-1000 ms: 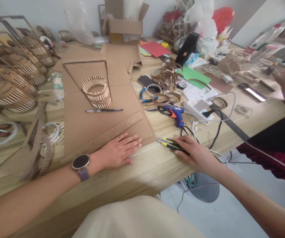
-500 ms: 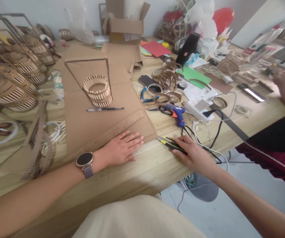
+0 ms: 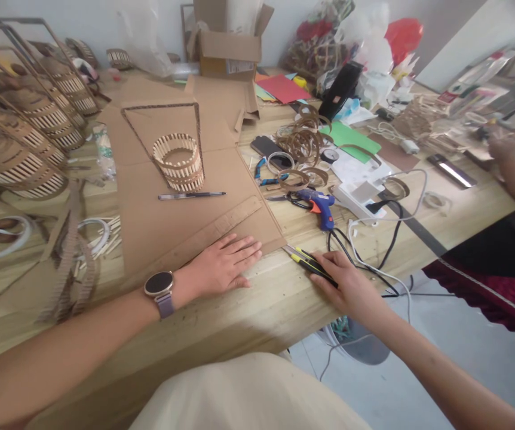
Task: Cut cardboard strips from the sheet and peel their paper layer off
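Observation:
My left hand [image 3: 224, 266] lies flat with fingers spread on the near corner of a large cardboard sheet [image 3: 172, 221], just below a cardboard ruler strip [image 3: 221, 227]. A watch sits on that wrist. My right hand [image 3: 345, 280] is closed on a yellow-and-black utility knife [image 3: 304, 260] lying on the wooden table, its blade end touching the sheet's corner. A black pen [image 3: 192, 195] and a round stick basket [image 3: 179, 161] rest on the sheet farther back.
A blue glue gun [image 3: 318, 204], scissors, cardboard rings [image 3: 302, 140], a phone and cables lie right of the sheet. Stick baskets [image 3: 24, 137] fill the left side. A cardboard box [image 3: 228, 45] stands at the back. Another person's hands [image 3: 508, 149] work at the far right.
My right hand with the knife has slid slightly left toward the sheet's corner. My left hand stays flat on the cardboard. The other person's hands have shifted a little.

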### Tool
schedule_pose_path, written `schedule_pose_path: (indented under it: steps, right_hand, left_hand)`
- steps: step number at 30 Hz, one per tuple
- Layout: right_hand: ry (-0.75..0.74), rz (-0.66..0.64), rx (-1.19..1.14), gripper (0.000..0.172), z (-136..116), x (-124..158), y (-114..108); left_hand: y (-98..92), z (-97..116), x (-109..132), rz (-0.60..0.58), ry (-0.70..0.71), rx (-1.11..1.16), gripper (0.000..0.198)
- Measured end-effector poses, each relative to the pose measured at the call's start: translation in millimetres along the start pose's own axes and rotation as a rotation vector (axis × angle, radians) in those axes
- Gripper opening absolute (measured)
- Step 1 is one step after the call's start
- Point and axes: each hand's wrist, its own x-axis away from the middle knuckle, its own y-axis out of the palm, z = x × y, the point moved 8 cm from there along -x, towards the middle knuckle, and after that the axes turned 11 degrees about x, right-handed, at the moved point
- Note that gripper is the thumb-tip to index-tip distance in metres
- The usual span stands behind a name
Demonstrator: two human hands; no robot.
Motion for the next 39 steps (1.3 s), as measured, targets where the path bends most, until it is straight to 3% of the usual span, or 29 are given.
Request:
schedule_pose_path:
  steps: [25, 30, 33, 39]
  right_hand:
    - [0.053, -0.016, -0.012, 0.037, -30, 6, 2]
    - [0.065, -0.021, -0.021, 0.041, -30, 1, 7]
    - [0.072, -0.059, 0.006, 0.046, -31, -2, 11]
    - [0.065, -0.084, 0.052, 0.048, -30, -7, 11]
  left_hand:
    - [-1.4, 2, -1, -0.016, 0.0, 0.047, 0.068]
    - [-13.6, -7, 2, -0.105, 0.038, 0.086, 0.064]
    - [-26.3, -23, 10, -0.032, -0.005, 0.056, 0.057]
    - [-18.2, -34, 20, -0.036, -0.038, 0.04, 0.046]
